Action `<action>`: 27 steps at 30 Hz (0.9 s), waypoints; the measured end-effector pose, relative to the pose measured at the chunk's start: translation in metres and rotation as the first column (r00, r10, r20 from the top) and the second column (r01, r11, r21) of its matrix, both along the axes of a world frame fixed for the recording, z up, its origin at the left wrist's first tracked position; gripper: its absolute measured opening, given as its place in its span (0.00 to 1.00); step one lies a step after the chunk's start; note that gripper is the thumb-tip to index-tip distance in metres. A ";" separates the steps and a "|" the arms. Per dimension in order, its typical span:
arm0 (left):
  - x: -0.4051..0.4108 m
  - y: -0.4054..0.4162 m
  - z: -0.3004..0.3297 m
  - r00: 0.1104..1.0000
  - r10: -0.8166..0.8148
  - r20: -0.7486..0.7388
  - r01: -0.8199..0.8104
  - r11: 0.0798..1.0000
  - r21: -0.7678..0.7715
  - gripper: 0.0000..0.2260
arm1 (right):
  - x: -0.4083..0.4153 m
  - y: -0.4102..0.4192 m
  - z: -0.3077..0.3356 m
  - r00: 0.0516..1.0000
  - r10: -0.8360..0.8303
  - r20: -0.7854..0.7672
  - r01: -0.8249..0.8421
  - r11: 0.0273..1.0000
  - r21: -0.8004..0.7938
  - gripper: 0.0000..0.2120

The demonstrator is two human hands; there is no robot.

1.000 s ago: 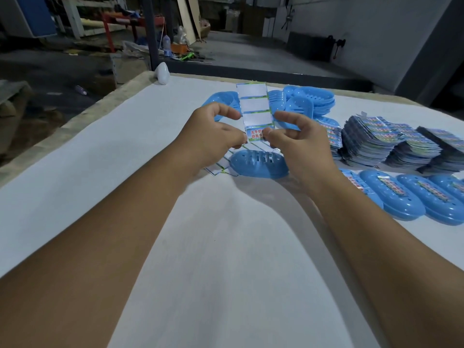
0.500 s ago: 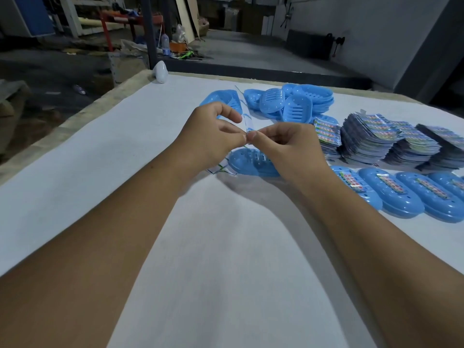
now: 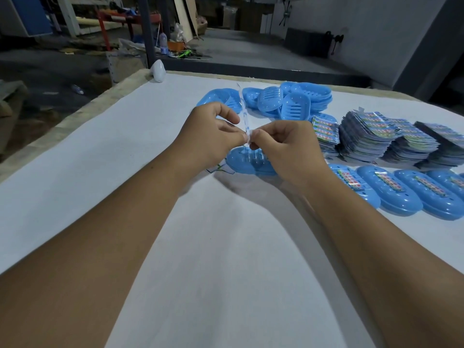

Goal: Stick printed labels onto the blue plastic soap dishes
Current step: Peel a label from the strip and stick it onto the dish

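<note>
Head cam looks down on your white-covered table [image 3: 125,172], w/ both forearms reaching out over it. Far side, centre-right: a loose heap of blue soap dishes [image 3: 283,101], oval, glossy, some tipped so you see ribbed, slotted insides. To the right of your hands sit stacks of printed labels [image 3: 371,136], multicolour sheets fanned & piled, several stacks side by side. Nearer you on the right is a row of labelled dishes [image 3: 401,194], domed side up, each w/ a colourful strip stuck along the top. One unlabelled dish [image 3: 243,162] lies directly under your hands, light blue, slots showing; part of it is hidden by your right hand. Your left hand [image 3: 213,134] & right hand [image 3: 286,144] meet fingertip to fingertip above it, both pinching the bottom end of a label strip [image 3: 244,114]. Strip is thin, pale, seen almost edge-on, rising up & away from the pinch. Fingers of both hands are curled in. Small white object [image 3: 157,74] at the table's far-left corner; can't tell what it is.
</note>
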State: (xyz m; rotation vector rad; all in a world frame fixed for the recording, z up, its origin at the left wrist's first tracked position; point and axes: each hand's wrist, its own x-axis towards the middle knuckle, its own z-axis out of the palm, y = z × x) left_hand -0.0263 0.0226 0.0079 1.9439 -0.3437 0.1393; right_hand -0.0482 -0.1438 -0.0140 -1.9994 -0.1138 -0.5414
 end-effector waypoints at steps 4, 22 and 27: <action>0.001 0.001 0.001 0.995 0.095 -0.011 -0.095 0.995 -0.002 0.11 | 0.001 -0.002 0.001 0.999 -0.025 -0.037 0.024 1.000 -0.006 0.11; 0.013 0.011 -0.009 0.965 0.237 0.108 -0.254 0.948 0.193 0.08 | -0.003 -0.010 0.013 0.963 -0.125 -0.238 0.166 0.973 0.159 0.14; 0.012 0.011 -0.008 0.961 0.269 0.069 -0.278 0.931 0.237 0.08 | -0.004 -0.009 0.012 0.958 -0.114 -0.261 0.165 0.969 0.181 0.13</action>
